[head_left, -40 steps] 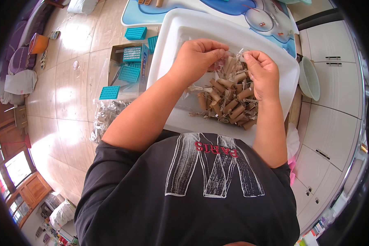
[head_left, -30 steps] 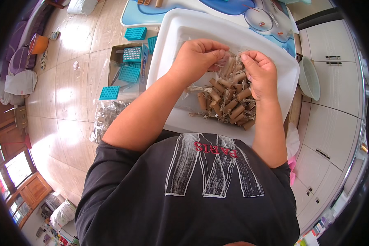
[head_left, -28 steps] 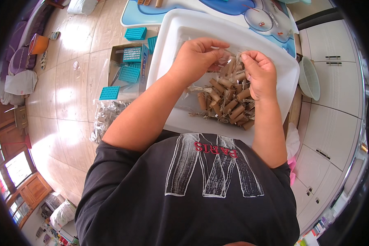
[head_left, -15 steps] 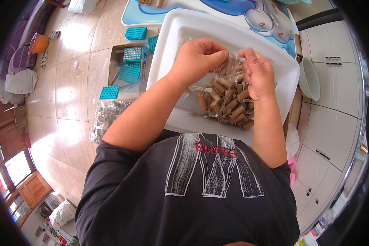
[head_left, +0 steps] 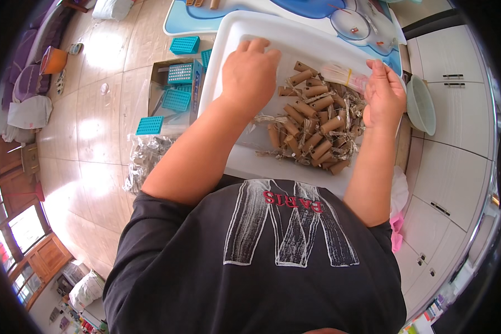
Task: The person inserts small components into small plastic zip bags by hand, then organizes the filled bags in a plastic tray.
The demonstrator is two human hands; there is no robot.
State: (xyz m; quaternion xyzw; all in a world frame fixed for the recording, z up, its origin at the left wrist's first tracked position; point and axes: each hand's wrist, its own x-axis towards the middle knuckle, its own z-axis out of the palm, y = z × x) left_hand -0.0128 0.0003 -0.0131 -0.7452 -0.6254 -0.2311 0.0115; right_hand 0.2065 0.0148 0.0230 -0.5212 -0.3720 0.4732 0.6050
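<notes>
A clear bundle [head_left: 340, 74] of pale strands with a yellow band round it is slanting across the right part of a white tub [head_left: 256, 166], just beside the heap of brown tubes [head_left: 309, 108] lying there. The right hand [head_left: 383, 96] is closing its grip on the bundle's pinkish end, fingers bent and thumb pointing up. The left hand [head_left: 250, 69] is hovering over the tub's left part with its fingers partly bent; whether its grip is holding anything cannot be told. Thin, pale strings are trailing among the tubes. Left of the tub, teal perforated racks [head_left: 176, 100] are sitting in and around an open box [head_left: 197, 84], with a bag of silvery pieces [head_left: 146, 158] lying nearer the person. Beyond the tub, a blue-and-white surface [head_left: 192, 22] is showing; a pale green bowl [head_left: 421, 106] is standing to the right.
</notes>
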